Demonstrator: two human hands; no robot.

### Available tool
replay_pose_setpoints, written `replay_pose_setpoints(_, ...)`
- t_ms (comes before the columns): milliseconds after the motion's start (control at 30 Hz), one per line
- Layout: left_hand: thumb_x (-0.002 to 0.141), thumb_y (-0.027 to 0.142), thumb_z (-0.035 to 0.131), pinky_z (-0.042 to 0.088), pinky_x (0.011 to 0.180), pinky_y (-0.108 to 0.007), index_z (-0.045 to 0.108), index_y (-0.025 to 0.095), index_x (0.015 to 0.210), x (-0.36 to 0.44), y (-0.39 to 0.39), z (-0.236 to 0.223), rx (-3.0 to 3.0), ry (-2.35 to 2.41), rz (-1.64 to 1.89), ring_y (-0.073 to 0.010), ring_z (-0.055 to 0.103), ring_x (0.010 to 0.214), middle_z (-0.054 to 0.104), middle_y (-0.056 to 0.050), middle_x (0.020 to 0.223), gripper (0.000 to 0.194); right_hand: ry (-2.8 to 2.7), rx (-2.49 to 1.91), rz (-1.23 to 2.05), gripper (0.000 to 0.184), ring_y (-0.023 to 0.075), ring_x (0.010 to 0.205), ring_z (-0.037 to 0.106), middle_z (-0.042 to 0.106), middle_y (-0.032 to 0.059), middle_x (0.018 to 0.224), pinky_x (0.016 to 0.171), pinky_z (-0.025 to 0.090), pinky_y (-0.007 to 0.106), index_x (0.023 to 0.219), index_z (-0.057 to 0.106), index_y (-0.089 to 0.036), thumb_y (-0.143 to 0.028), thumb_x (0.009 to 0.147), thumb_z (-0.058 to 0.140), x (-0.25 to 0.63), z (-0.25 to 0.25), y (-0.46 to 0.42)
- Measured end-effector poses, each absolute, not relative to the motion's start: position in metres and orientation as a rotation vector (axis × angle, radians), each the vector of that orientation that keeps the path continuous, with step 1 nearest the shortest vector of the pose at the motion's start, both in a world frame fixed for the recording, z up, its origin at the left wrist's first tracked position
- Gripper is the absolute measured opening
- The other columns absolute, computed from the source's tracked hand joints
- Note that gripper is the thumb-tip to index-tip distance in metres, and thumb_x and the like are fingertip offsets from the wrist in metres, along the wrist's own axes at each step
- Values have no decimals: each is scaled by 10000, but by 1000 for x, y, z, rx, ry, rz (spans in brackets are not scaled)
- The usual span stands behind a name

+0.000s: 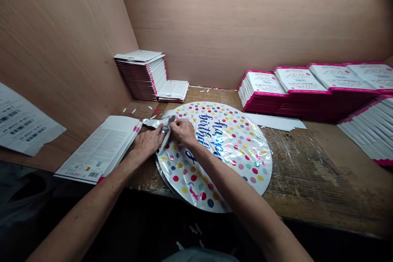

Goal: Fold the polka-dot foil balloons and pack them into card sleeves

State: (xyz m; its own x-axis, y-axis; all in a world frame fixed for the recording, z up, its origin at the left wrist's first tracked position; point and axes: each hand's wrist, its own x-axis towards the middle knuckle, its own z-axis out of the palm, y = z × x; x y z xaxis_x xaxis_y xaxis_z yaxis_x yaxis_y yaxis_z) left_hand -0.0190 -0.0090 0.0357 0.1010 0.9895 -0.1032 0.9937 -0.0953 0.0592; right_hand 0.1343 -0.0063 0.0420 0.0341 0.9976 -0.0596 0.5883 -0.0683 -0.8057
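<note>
head view: from my remote seat i see the wooden bench (301,172), with packets (267,84) stacked towards its back right, probably to stay out of the hands' way. the round foil balloon (239,147) lies flat, jutting past the front edge. the left hand (145,142) rests palm-down by its left rim, perhaps steadying it; i cannot tell whether those fingers grip. the right hand (183,130) pinches folded foil there, likely for control. the foil looks glossy, wrinkled, many-dotted, with blue sideways lettering.
</note>
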Motion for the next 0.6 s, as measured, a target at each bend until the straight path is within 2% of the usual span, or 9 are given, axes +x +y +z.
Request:
replay_pose_setpoints(100,969,459,310,471,829,-469,377,223,1485,-21,-9,40,2316,2035,-238,-366,679,977,723,-205,1045,572,-1461,-1686,921,297,111,661,642,693,37,744,585,461,177,783,633,-154,-340,888,427,177,41,-23)
replay_pose_setpoints(167,964,414,340,474,805,-465,476,172,1408,-17,-15,51,2362,2057,-307,-374,676,961,720,-215,1003,524,-1372,-1701,936,264,97,587,613,677,34,715,532,447,168,771,607,-149,-342,864,452,215,39,-37)
replay_pose_setpoints(233,948,371,383,477,779,-431,617,132,1214,-4,-32,64,2463,2029,-277,-360,670,944,711,-211,976,427,-1306,-1750,936,245,99,507,571,646,26,638,481,426,179,729,589,-150,-345,834,484,254,36,-52)
replay_pose_setpoints(300,948,384,402,476,753,-370,663,151,1035,18,-61,70,2607,1836,-149,-308,661,931,699,-169,985,360,-1274,-1822,917,247,109,446,532,603,12,552,447,403,198,681,584,-156,-350,816,511,290,35,-66)
replay_pose_setpoints(333,959,419,394,473,743,-336,655,175,1006,30,-78,70,2663,1665,-64,-265,657,908,695,-131,990,361,-1269,-1866,891,249,117,440,527,586,10,525,447,399,208,656,585,-159,-348,809,530,304,34,-73)
replay_pose_setpoints(400,960,458,408,466,731,-305,637,188,935,54,-111,64,2631,1514,-10,-226,652,865,687,-87,927,355,-1260,-1954,805,233,150,515,571,600,34,551,502,423,231,636,595,-158,-329,793,588,325,36,-87)
replay_pose_setpoints(467,958,449,432,460,732,-294,618,184,949,72,-136,53,2582,1483,39,-215,652,866,680,-77,924,323,-1276,-2056,609,199,205,677,625,658,88,688,617,460,273,713,633,-145,-321,805,627,334,38,-98)
replay_pose_setpoints(533,964,447,426,452,738,-288,603,181,971,82,-149,45,2545,1502,112,-211,654,882,678,-77,935,320,-1409,-2112,272,209,250,856,637,692,144,908,748,473,322,904,667,-132,-324,879,589,334,39,-106)
replay_pose_setpoints(600,969,483,398,444,737,-293,598,182,962,85,-155,43,2473,1643,168,-219,658,884,681,-83,921,362,-1688,-2045,-63,288,272,1023,609,658,173,1140,868,459,359,1134,638,-141,-325,949,516,330,36,-110)
